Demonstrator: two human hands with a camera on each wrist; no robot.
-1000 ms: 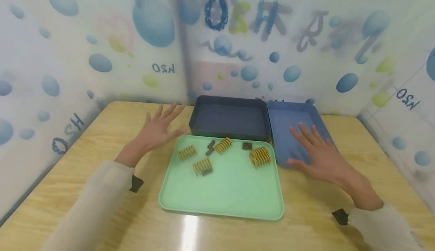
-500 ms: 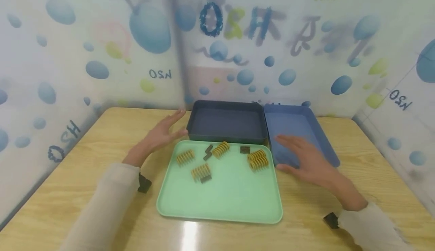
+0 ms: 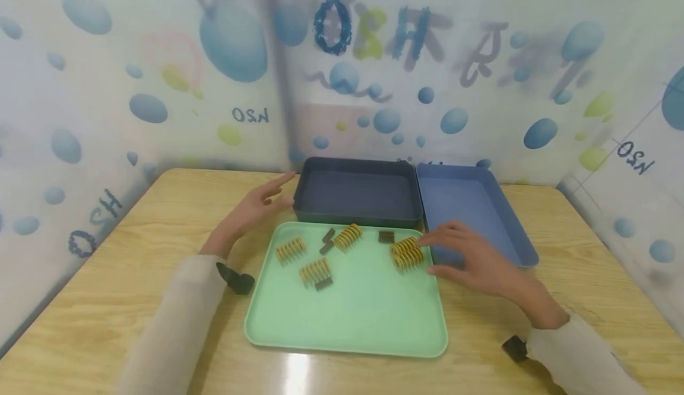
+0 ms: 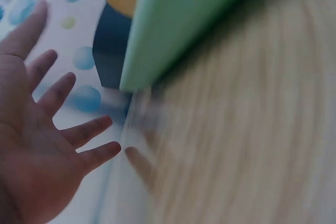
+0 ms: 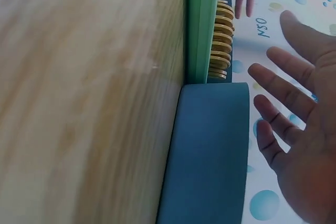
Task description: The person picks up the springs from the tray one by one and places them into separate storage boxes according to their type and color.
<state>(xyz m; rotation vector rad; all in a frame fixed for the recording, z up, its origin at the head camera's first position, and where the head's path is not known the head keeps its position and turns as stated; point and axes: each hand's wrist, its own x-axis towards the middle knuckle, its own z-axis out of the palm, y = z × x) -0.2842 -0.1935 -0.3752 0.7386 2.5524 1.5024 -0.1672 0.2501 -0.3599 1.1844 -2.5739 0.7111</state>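
Note:
A light green tray (image 3: pixel 369 318) holds several yellow coil springs (image 3: pixel 348 237) and several small dark springs (image 3: pixel 386 237). Two of the yellow springs (image 3: pixel 408 258) lie side by side near the tray's right edge. My right hand (image 3: pixel 475 258) hovers beside that pair, fingers extended toward it, holding nothing. In the right wrist view its fingers (image 5: pixel 283 90) are spread apart from the springs. Left of the tray's far corner, my left hand (image 3: pixel 253 211) is held above the table with nothing in it; the left wrist view shows its fingers (image 4: pixel 86 129) spread.
Behind the green tray stands a dark navy bin (image 3: pixel 358 211). A blue bin (image 3: pixel 513 228) sits to its right, under and past my right hand. The wooden table (image 3: pixel 176 205) backs onto walls printed with blue bubbles.
My right hand has moved left and down, from over the blue bin to the paired yellow springs. The left hand has turned, its fingers closer together. The springs have stayed in place.

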